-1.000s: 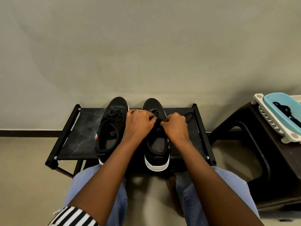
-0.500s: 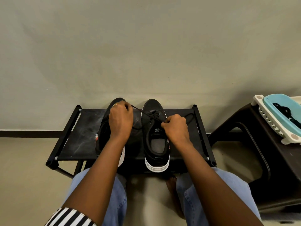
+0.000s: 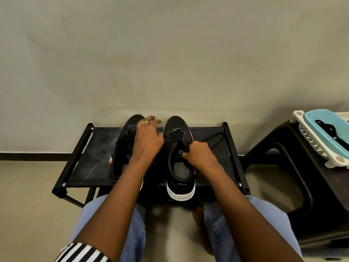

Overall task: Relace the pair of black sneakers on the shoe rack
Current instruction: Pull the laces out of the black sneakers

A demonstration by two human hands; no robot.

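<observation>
A plain grey-green wall [image 3: 170,53] fills the upper half, evenly lit. A dark skirting strip [image 3: 34,156] meets a beige floor [image 3: 28,205]. At right, a dark stool [image 3: 311,186] carries a blue-and-white basket [image 3: 309,140], possibly holding black cord.

The right sneaker [image 3: 177,140] is black, with a white sole lined in thin dark stripes and a grey insole. The left sneaker [image 3: 120,152] is black too, with a red and white mark on its side. The lace [image 3: 217,138] is black. The rack [image 3: 94,157] is black with pale grey marbling. The jeans [image 3: 264,210] are light blue, the sleeve [image 3: 81,252] black-and-white striped, the ring [image 3: 145,122] gold. The stool [image 3: 321,195] is dark brown, and the basket [image 3: 321,118] light blue in a white frame.
</observation>
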